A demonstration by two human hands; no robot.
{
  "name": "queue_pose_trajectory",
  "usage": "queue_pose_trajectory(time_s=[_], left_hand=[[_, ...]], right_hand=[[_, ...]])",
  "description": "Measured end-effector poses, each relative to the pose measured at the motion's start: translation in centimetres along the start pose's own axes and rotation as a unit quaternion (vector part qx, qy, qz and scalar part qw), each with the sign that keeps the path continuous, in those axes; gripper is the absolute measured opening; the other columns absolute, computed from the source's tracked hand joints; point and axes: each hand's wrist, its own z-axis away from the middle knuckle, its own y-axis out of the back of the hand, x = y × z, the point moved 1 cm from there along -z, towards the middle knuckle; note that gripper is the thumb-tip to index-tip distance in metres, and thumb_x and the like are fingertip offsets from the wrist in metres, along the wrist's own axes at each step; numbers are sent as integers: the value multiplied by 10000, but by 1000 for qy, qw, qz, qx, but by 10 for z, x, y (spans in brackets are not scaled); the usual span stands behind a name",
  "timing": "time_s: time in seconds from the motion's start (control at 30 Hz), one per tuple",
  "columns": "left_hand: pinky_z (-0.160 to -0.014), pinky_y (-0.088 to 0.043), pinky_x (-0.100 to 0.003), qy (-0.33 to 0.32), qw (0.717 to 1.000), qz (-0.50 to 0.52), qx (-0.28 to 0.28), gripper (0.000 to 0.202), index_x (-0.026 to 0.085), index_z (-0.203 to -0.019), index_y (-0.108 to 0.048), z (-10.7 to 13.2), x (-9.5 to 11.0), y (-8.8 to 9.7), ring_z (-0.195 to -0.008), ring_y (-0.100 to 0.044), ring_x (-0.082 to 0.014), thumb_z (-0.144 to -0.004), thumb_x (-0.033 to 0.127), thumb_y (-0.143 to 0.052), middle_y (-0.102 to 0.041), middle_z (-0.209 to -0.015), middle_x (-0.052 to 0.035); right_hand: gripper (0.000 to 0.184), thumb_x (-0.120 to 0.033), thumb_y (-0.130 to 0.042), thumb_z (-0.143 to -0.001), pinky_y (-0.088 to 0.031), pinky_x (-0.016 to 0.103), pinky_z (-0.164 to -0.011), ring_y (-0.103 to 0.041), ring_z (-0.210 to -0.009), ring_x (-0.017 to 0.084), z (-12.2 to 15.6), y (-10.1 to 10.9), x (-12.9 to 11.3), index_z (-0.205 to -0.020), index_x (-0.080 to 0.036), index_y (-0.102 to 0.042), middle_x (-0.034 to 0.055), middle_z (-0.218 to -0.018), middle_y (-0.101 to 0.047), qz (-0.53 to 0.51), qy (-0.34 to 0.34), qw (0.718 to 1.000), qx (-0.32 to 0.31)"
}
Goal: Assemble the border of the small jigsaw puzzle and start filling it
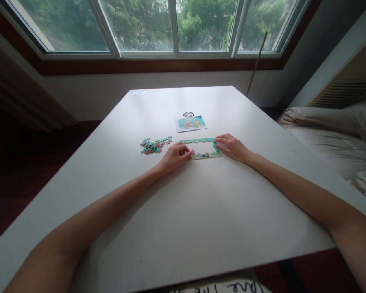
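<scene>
On the white table lies a jigsaw puzzle border (203, 140), a joined green rectangle around bare tabletop. At its lower left corner is my left hand (174, 155), its thumb and fingers closed in a pinch on a small pink puzzle piece (192, 153). My right hand (231, 147) rests on the border's right side, fingers stretched out and touching the pieces. A pile of loose puzzle pieces (152, 146), green, pink and yellow, lies left of my left hand. Beyond the border is a picture card (191, 123) with colourful figures on a teal background.
The white table (171, 219) reaches toward a wide window (173, 28). A dark round mark or object (188, 114) lies behind the card. A white paper (139, 92) is at the far left corner. A stick (256, 61) leans behind the table, and a padded sofa (320, 134) stands at right.
</scene>
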Motion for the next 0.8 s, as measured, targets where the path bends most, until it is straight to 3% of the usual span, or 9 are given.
queue_pose_trajectory(time_s=[0.2,0.43,0.63,0.8], left_hand=[[-765,-429,-315,-65,991,-106,41,162,190,-821,-680,4,4,-1,-783,-545,-174,-830,234,-524,-612,-832,-50],[-837,-447,-322,-154,971,-183,-17,227,198,-964,-651,13,15,-4,-933,-587,-194,-829,154,-473,-671,-1018,-50],[-837,-467,-333,-122,972,-200,-3,250,193,-905,-665,16,16,-1,-922,-623,-201,-801,107,-455,-700,-984,-45],[-850,-474,-340,-132,972,-195,-1,253,191,-869,-679,16,16,0,-900,-644,-193,-795,107,-452,-711,-974,-39]], right_hand=[[283,-350,-456,-891,-461,437,-934,-540,-1062,248,-1,1,-1,-1084,-225,-621,90,-1133,-623,0,1,1000,-1],[289,-358,-452,-894,-461,433,-936,-539,-1060,246,-1,0,-1,-1085,-219,-619,90,-1133,-622,3,0,1000,-1],[297,-366,-446,-898,-456,424,-941,-537,-1064,244,0,0,-1,-1090,-219,-617,87,-1138,-619,5,0,1000,-3],[297,-369,-449,-896,-451,419,-947,-536,-1069,244,-1,1,-3,-1086,-219,-622,89,-1131,-621,2,-1,1000,-3]])
